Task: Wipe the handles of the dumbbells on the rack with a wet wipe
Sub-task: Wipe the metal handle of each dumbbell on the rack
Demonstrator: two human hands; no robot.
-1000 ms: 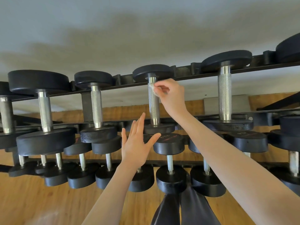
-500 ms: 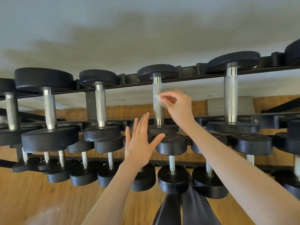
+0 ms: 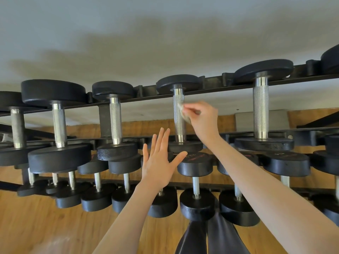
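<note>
Since last frame our right hand (image 3: 203, 118) slid the wet wipe (image 3: 183, 112) down the handle (image 3: 178, 114)
We pinch the wipe against it; left hand (image 3: 159, 164) spread wide, holding nothing

This is a gym's free-weights area, or a home gym fitted out the same way. A black steel rack (image 3: 216, 88) runs across the view in tiers, each rail loaded with dumbbells (image 3: 261, 107) set side by side: round black rubber heads and knurled chrome handles, larger ones on the upper tier and smaller ones (image 3: 196, 187) below. One head carries a printed weight number. The wood-plank floor (image 3: 36, 226) and the plain pale wall (image 3: 165, 33) behind the rack suit a training room.
</note>
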